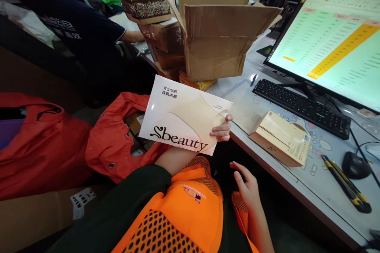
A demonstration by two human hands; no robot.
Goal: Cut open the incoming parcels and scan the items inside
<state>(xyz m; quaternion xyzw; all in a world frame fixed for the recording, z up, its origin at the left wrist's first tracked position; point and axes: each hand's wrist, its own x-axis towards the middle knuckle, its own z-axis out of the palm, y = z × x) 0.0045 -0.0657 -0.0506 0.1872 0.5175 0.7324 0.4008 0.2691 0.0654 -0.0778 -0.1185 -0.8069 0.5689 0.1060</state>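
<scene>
My left hand (222, 129) grips a flat white and cream underwear package (184, 116) by its right edge. The package is tilted, with its printed front and the black word "beauty" facing me; my palm is mostly hidden behind it. Below and to the right, my right hand (247, 185) is in the air by the desk edge, fingers apart and holding nothing. A cream and tan box (282, 138) lies on the desk (237, 104), up and to the right of that hand.
An open cardboard carton (216, 55) stands beside stacked boxes (151, 6). A keyboard (299, 104), monitor (332, 39), mouse (356, 165) and yellow-black box cutter (346, 185) occupy the desk. Red bags (109, 134) sit at left. A co-worker in a dark shirt (80, 27) is beyond.
</scene>
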